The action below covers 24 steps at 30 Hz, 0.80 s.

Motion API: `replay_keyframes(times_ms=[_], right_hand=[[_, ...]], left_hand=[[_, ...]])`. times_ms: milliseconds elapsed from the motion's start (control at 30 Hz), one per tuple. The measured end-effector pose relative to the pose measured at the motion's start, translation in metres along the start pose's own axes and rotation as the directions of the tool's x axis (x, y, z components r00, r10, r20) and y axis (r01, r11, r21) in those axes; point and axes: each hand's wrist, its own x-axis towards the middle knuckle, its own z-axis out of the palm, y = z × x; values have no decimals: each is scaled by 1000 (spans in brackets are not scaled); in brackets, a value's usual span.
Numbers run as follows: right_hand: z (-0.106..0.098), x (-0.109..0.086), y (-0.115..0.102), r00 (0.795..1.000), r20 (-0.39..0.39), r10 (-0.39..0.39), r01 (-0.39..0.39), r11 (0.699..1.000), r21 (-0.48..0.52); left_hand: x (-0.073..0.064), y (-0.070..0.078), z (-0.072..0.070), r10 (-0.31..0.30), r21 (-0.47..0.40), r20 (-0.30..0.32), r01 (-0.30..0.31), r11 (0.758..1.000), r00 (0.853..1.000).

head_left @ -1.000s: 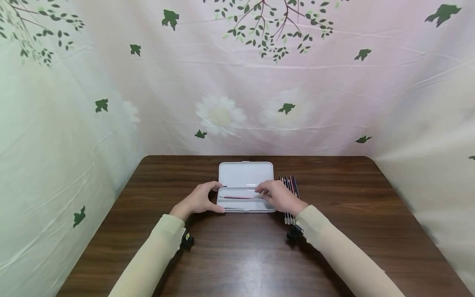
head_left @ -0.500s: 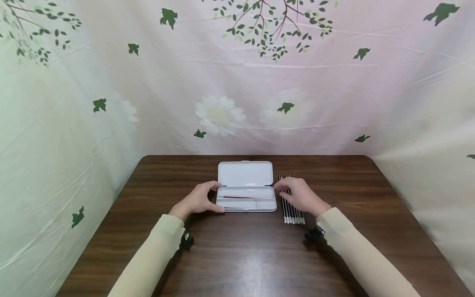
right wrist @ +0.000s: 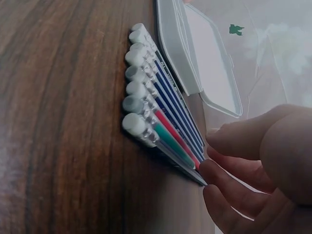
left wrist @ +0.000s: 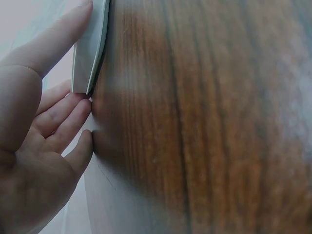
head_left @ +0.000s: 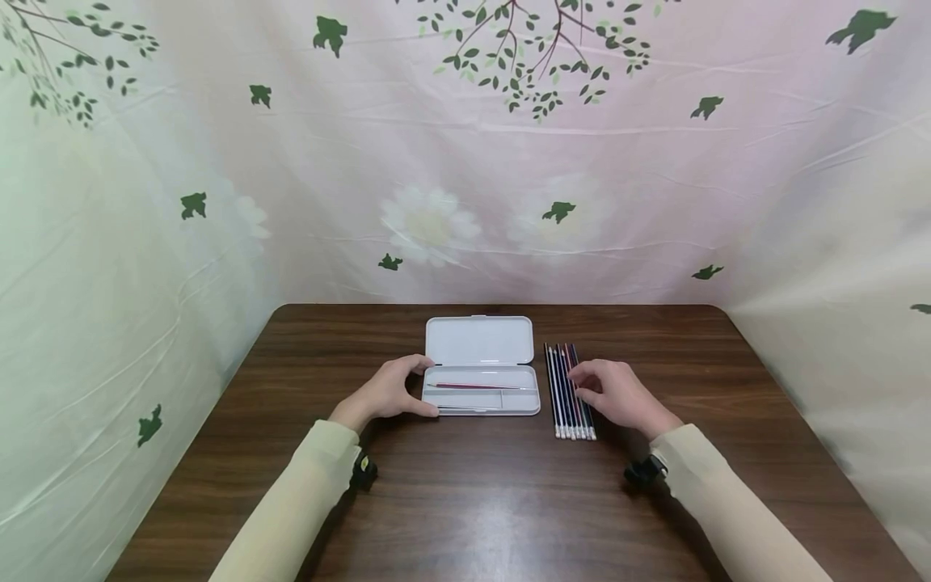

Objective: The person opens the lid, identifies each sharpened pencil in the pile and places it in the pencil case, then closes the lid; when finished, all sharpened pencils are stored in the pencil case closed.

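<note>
A white pencil case (head_left: 520, 402) lies open on the table, its lid (head_left: 478, 340) tipped back. Inside, a red pencil (head_left: 473, 386) rests in the long rear compartment, and something thin and light lies along the front one. My left hand (head_left: 384, 394) holds the case's left end between thumb and fingers; in the left wrist view the thumb lies along its side (left wrist: 87, 63). Several pencils (head_left: 565, 408) lie side by side just right of the case, erasers toward me. Over their right side is my right hand (head_left: 614, 394), thumb and fingertips apart, right at the shafts (right wrist: 170, 102).
The dark wood table (head_left: 473, 501) extends in front of the case and to both sides. A printed cloth (head_left: 502, 162) with birds and branches hangs behind the table and along its sides. Each wrist wears a small black device.
My right hand has moved from inside the case out to the right, over the row of pencils. The left hand stays at the case's left end.
</note>
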Motion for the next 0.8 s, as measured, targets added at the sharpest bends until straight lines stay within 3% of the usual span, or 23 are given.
replay_keyframes(times_ms=[600,800], right_hand=[[-1,1,3,996,75,50,-49,999,-21],[-1,2,4,998,63,15,-13,1000,-27]], left_hand=[[0,1,0,2,-9,-2,-2,1000,1000],[0,1,0,1,-6,-1,-1,1000,1000]])
